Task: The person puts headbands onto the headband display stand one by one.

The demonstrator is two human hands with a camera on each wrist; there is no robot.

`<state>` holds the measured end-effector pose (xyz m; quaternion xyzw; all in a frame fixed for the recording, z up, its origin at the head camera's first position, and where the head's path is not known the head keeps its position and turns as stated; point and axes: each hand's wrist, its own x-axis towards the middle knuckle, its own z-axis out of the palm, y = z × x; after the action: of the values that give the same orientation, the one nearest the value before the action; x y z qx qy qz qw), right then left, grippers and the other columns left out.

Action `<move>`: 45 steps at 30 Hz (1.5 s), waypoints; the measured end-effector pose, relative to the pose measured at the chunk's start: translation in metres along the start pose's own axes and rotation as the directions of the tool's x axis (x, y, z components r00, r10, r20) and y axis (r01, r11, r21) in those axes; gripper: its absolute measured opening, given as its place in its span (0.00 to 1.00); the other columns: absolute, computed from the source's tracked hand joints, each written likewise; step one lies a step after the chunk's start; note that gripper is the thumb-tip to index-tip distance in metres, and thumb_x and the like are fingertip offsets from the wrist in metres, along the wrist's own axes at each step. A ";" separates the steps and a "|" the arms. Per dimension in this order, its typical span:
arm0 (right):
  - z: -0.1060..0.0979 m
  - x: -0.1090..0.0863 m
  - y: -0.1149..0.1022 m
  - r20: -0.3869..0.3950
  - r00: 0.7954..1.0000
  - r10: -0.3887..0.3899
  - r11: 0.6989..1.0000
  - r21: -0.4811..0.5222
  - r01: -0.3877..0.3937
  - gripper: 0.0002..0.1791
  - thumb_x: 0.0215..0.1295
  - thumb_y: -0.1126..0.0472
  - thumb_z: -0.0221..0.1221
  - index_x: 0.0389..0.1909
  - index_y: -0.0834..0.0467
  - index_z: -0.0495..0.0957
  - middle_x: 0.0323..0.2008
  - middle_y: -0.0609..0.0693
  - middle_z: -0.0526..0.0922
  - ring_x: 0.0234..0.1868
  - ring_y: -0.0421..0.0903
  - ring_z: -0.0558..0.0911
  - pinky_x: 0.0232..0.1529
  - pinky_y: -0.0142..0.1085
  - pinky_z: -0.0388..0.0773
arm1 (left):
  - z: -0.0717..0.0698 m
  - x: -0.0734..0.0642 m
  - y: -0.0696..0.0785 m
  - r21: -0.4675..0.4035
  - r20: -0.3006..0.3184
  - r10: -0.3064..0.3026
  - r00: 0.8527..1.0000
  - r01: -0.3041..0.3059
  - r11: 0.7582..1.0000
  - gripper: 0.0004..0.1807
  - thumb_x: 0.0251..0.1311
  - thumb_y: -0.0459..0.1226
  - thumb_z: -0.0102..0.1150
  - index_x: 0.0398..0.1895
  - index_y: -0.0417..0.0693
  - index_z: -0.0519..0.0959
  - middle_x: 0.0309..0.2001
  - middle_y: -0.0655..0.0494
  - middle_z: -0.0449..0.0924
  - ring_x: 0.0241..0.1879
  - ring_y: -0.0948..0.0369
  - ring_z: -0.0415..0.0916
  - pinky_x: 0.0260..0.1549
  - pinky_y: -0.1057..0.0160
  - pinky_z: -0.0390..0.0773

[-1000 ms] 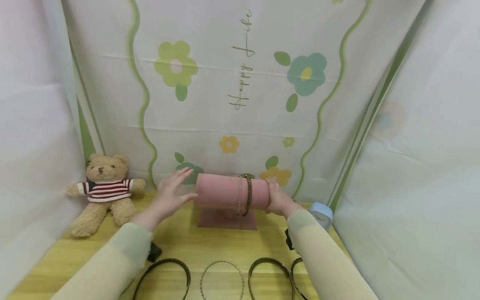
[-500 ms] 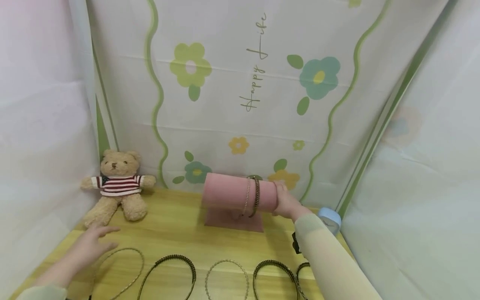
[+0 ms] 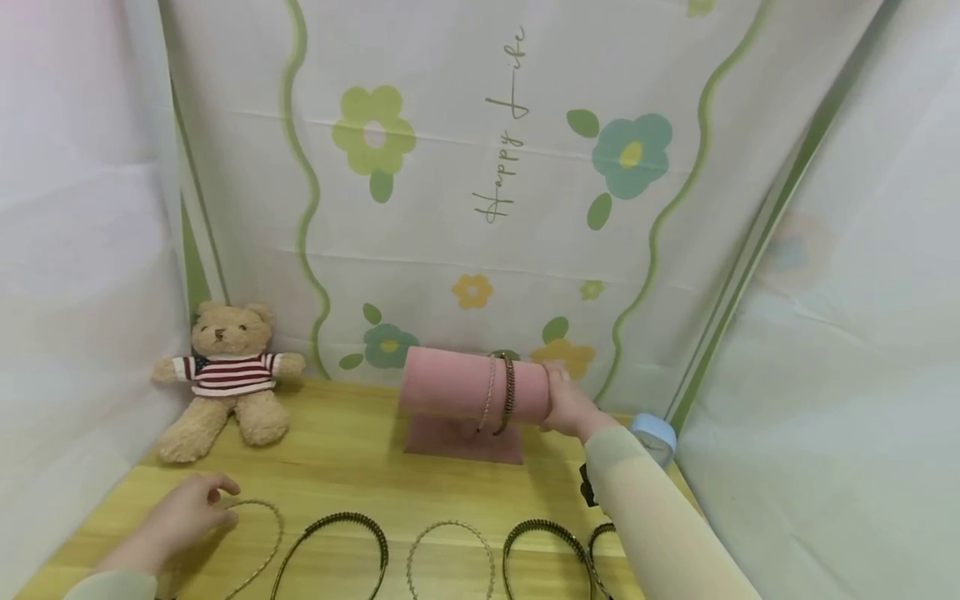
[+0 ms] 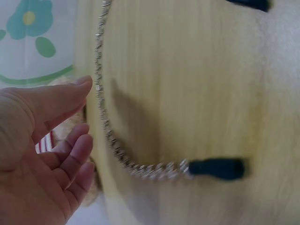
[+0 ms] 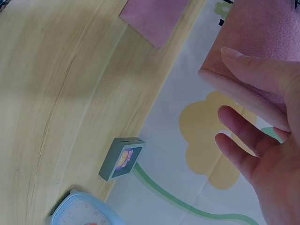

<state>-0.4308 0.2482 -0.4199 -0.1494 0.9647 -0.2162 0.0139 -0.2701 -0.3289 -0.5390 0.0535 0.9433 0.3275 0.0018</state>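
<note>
My right hand [image 3: 567,406] grips the right end of a pink padded headband stand [image 3: 450,383]. In the right wrist view its thumb lies on the pink roll [image 5: 262,33], and two fingers hang free below the end. A thin beaded headband [image 3: 489,392] and a darker coiled one [image 3: 510,387] sit around the roll. At lower left, my left hand [image 3: 183,517] is beside the leftmost thin headband [image 3: 281,533]. The left wrist view has this silvery headband [image 4: 100,70], with dark tips, just past the thumb; thumb and fingers are apart, and contact cannot be told.
Along the table's [image 3: 345,467] front lie a dark headband [image 3: 386,542], a pale beaded one [image 3: 491,558] and more dark ones [image 3: 551,527]. A teddy bear [image 3: 232,375] sits back left. At right are a blue clock [image 3: 652,437] and a small grey-green box [image 5: 122,159].
My left hand has left the roll's left end and come down to the leftmost headband, its fingers bending more. My right hand stays on the roll. The view has shifted slightly.
</note>
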 end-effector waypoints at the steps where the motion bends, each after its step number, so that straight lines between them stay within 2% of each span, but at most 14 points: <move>1: 0.000 0.000 0.000 0.004 1.000 0.001 1.000 0.000 -0.001 0.67 0.44 0.72 0.74 0.79 0.54 0.39 0.77 0.58 0.39 0.66 0.62 0.66 0.61 0.53 0.70 | 0.002 0.001 -0.002 -0.001 0.006 -0.005 1.000 0.005 1.000 0.17 0.50 0.36 0.73 0.43 0.40 0.81 0.38 0.47 0.79 0.39 0.50 0.76 0.38 0.45 0.78; 6: -0.001 0.001 -0.003 -0.007 1.000 -0.016 1.000 -0.009 0.016 0.67 0.42 0.72 0.76 0.78 0.57 0.40 0.77 0.60 0.40 0.67 0.63 0.64 0.61 0.54 0.70 | 0.007 0.006 -0.010 0.017 0.027 -0.035 0.999 0.035 0.999 0.13 0.53 0.38 0.73 0.36 0.45 0.79 0.34 0.53 0.77 0.35 0.55 0.74 0.33 0.52 0.76; 9: -0.001 0.001 -0.004 -0.010 1.000 -0.010 1.000 -0.012 0.010 0.68 0.41 0.72 0.76 0.78 0.58 0.41 0.77 0.60 0.42 0.67 0.63 0.65 0.60 0.54 0.71 | 0.009 0.007 -0.012 0.045 0.010 -0.041 0.999 0.041 0.998 0.11 0.53 0.39 0.72 0.31 0.49 0.77 0.31 0.55 0.75 0.33 0.57 0.72 0.31 0.54 0.74; 13: 0.000 0.000 -0.004 -0.010 1.000 -0.001 1.000 -0.015 0.001 0.67 0.41 0.73 0.76 0.78 0.59 0.41 0.76 0.60 0.43 0.67 0.63 0.64 0.61 0.54 0.70 | 0.012 0.008 -0.015 0.054 -0.005 0.003 1.000 -0.003 0.999 0.11 0.54 0.35 0.70 0.26 0.50 0.74 0.28 0.57 0.72 0.31 0.59 0.69 0.30 0.56 0.71; 15: 0.000 0.000 -0.004 -0.007 1.000 -0.007 1.000 -0.012 0.006 0.67 0.42 0.73 0.76 0.78 0.59 0.41 0.76 0.60 0.43 0.68 0.63 0.63 0.62 0.54 0.69 | 0.012 0.007 -0.016 0.039 0.003 0.002 1.000 -0.002 0.999 0.11 0.55 0.33 0.69 0.25 0.49 0.73 0.27 0.58 0.71 0.29 0.60 0.67 0.30 0.58 0.70; 18: 0.000 -0.002 -0.004 -0.002 1.000 -0.013 1.000 -0.003 0.013 0.67 0.43 0.72 0.76 0.78 0.59 0.40 0.77 0.61 0.42 0.68 0.64 0.63 0.62 0.54 0.69 | 0.011 0.006 -0.019 0.031 0.000 0.013 1.000 -0.013 0.999 0.12 0.57 0.31 0.67 0.25 0.47 0.72 0.26 0.58 0.70 0.28 0.60 0.66 0.28 0.59 0.69; 24: -0.002 -0.004 -0.004 -0.017 1.000 -0.009 1.000 -0.023 0.008 0.66 0.42 0.72 0.76 0.78 0.60 0.41 0.76 0.63 0.43 0.61 0.63 0.71 0.55 0.53 0.75 | 0.002 0.007 -0.019 -0.006 -0.034 0.010 0.999 -0.010 1.000 0.08 0.60 0.29 0.63 0.30 0.45 0.72 0.27 0.57 0.72 0.28 0.61 0.68 0.26 0.61 0.71; 27: -0.003 -0.004 -0.004 -0.025 1.000 -0.008 1.000 -0.027 0.007 0.66 0.42 0.72 0.76 0.78 0.59 0.42 0.76 0.61 0.43 0.60 0.62 0.72 0.54 0.51 0.76 | -0.007 0.008 -0.017 -0.050 -0.037 -0.013 0.999 0.012 0.999 0.04 0.61 0.28 0.60 0.36 0.38 0.75 0.26 0.56 0.75 0.26 0.61 0.71 0.25 0.62 0.73; 29: -0.003 -0.003 -0.005 -0.021 1.000 -0.012 0.999 -0.034 0.011 0.66 0.42 0.72 0.76 0.78 0.58 0.42 0.77 0.61 0.43 0.60 0.62 0.72 0.54 0.50 0.76 | -0.014 0.010 -0.013 -0.107 -0.012 -0.037 0.999 0.036 0.994 0.08 0.63 0.26 0.56 0.43 0.28 0.75 0.28 0.54 0.79 0.28 0.59 0.75 0.27 0.62 0.77; 32: -0.002 -0.002 -0.007 -0.011 1.000 -0.020 0.999 -0.046 0.019 0.66 0.42 0.71 0.76 0.78 0.59 0.42 0.76 0.63 0.44 0.61 0.62 0.71 0.54 0.50 0.75 | -0.025 0.010 -0.005 -0.237 0.047 -0.103 0.994 0.111 0.965 0.16 0.67 0.25 0.50 0.52 0.18 0.71 0.35 0.48 0.81 0.31 0.57 0.79 0.31 0.60 0.82; 35: 0.000 -0.001 -0.008 -0.010 1.000 -0.016 0.999 -0.039 0.016 0.66 0.42 0.71 0.77 0.78 0.59 0.42 0.76 0.63 0.44 0.60 0.62 0.71 0.54 0.51 0.75 | -0.035 0.013 0.009 -0.398 0.138 -0.156 0.978 0.199 0.896 0.18 0.73 0.28 0.44 0.55 0.16 0.67 0.41 0.46 0.80 0.35 0.56 0.79 0.35 0.57 0.83; 38: 0.001 0.000 -0.006 -0.003 1.000 0.000 0.999 -0.035 0.000 0.67 0.42 0.71 0.77 0.78 0.58 0.41 0.76 0.60 0.44 0.61 0.61 0.71 0.56 0.51 0.75 | -0.044 0.016 0.026 -0.493 0.216 -0.187 0.958 0.272 0.826 0.19 0.76 0.33 0.39 0.55 0.20 0.66 0.39 0.50 0.77 0.33 0.58 0.76 0.35 0.57 0.81; 41: 0.001 0.002 -0.003 0.003 1.000 0.013 0.999 -0.033 -0.012 0.69 0.42 0.70 0.77 0.79 0.56 0.39 0.76 0.58 0.45 0.63 0.60 0.70 0.56 0.51 0.74 | -0.052 0.019 0.044 -0.537 0.262 -0.215 0.941 0.327 0.777 0.18 0.77 0.40 0.37 0.49 0.32 0.70 0.31 0.56 0.70 0.26 0.62 0.69 0.29 0.60 0.76; 45: 0.001 0.003 0.000 0.003 1.000 0.010 1.000 -0.023 -0.010 0.68 0.42 0.70 0.76 0.79 0.55 0.40 0.77 0.58 0.43 0.63 0.61 0.69 0.57 0.51 0.73 | -0.054 0.023 0.061 -0.566 0.246 -0.220 0.944 0.324 0.758 0.20 0.77 0.50 0.39 0.46 0.42 0.71 0.23 0.60 0.63 0.18 0.65 0.57 0.21 0.63 0.67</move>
<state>-0.4333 0.2472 -0.4207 -0.1451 0.9678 -0.2049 0.0148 -0.2891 -0.3126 -0.4580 -0.0610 0.7851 0.5993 0.1438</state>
